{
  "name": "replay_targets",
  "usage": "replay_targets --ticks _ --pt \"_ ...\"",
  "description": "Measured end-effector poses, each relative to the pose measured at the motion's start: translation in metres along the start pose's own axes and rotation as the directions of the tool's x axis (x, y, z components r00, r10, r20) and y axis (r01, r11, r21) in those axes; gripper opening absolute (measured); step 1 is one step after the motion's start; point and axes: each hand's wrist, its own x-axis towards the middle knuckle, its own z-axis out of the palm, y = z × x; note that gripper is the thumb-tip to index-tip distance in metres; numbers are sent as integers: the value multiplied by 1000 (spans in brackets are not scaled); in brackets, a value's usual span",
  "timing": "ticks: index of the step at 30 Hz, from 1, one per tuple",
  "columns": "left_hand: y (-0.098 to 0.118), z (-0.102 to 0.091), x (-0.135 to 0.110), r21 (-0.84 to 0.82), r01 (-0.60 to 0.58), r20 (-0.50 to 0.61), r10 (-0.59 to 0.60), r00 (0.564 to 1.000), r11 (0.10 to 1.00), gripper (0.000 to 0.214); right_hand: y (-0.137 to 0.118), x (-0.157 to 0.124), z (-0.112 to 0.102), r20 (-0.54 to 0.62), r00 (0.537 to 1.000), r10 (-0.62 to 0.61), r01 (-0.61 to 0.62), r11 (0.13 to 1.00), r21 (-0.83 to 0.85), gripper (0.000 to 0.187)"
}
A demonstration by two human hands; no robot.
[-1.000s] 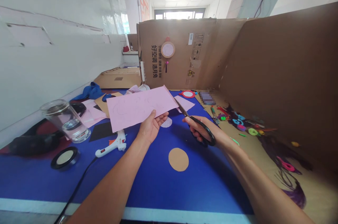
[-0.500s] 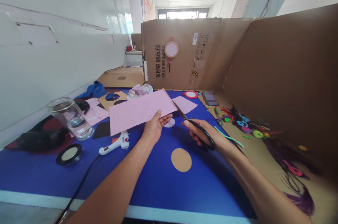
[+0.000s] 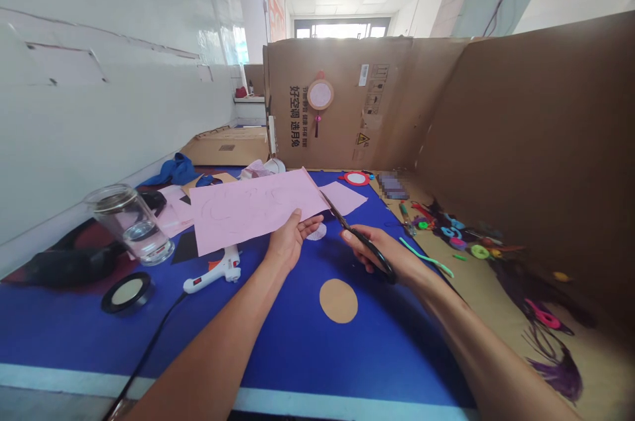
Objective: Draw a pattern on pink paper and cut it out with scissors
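My left hand [image 3: 288, 239] pinches the lower edge of a pink sheet [image 3: 243, 209] with pencil outlines on it, the thumb on top and the fingers beneath. In my right hand [image 3: 374, 249] is a pair of black-handled scissors [image 3: 342, 221], blades pointing up and left at the sheet's right edge. Whether the blades are closed on the paper I cannot tell. Behind the scissors lies another pink piece [image 3: 344, 198] on the blue table [image 3: 297, 355]. A brown cardboard disc [image 3: 338, 301] rests flat below my hands. Partly hidden by my left fingers is a small pale round piece [image 3: 317, 232].
To the left stand a glass jar of water [image 3: 143, 235], a black roll of tape [image 3: 127, 293] and a white glue gun [image 3: 213, 275] with its cord. Cardboard walls [image 3: 391, 103] rise behind and right. Colourful cords and tassels [image 3: 555, 361] lie at right.
The pink sheet has tilted to show more of its face, its left end shifting left. The scissor handles have turned and come slightly closer together. The whole view has shifted slightly.
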Motion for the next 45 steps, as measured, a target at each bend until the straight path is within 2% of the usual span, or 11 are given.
replay_targets --ticks 6,15,22,28,35,38,45 --pt "3 3 -1 -6 3 -11 -4 1000 1000 10 -3 1 -2 -13 1000 -17 17 999 -29 66" --pt "1 -3 2 -13 23 25 -22 999 1000 20 -6 -1 -2 -21 999 -26 26 1000 1 61" --pt "-1 -1 -1 24 11 65 -12 998 1000 8 -1 2 -3 -36 999 -31 31 999 9 62" --pt "-2 -2 0 28 26 65 -27 997 999 12 -3 1 -6 -31 1000 -3 4 1000 23 65" --pt "-2 -4 0 28 24 73 -26 997 999 9 -1 1 -5 -25 999 -39 39 999 17 61" --pt "0 -2 -2 34 26 73 -28 997 999 4 1 1 -5 -22 999 -36 37 999 22 60" --pt "0 6 -9 68 70 79 -75 994 995 9 -2 0 -8 -20 999 -39 40 999 20 62"
